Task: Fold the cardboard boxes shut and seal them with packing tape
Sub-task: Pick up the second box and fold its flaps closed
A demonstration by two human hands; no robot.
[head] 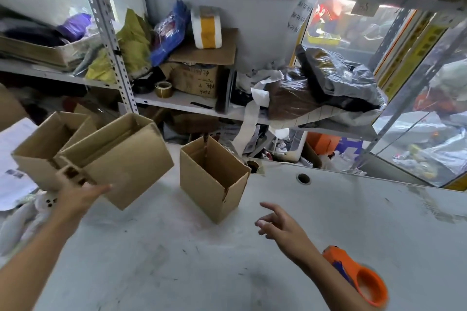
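So the person's right hand (280,226) is hovering over the counter (353,222) with fingers spread loose, holding nothing, pointing up and left toward the upright open box (211,184). That box stands on the counter just ahead-left of those fingertips, apart from them, mouth facing up and its long side running away from the person toward the shelves. The left hand (80,195) is off on the other side, fingers fairly straight against the underside of a tilted open box (121,159) that looks lifted off the counter, with another open box (48,146) right behind and touching it. So the right hand is clearly the nearer one to the standing box; looks like the next reach is a short forward-left one. The orange tape dispenser (364,278) lies on the counter just behind the right wrist, easy to grab after the flaps get folded.
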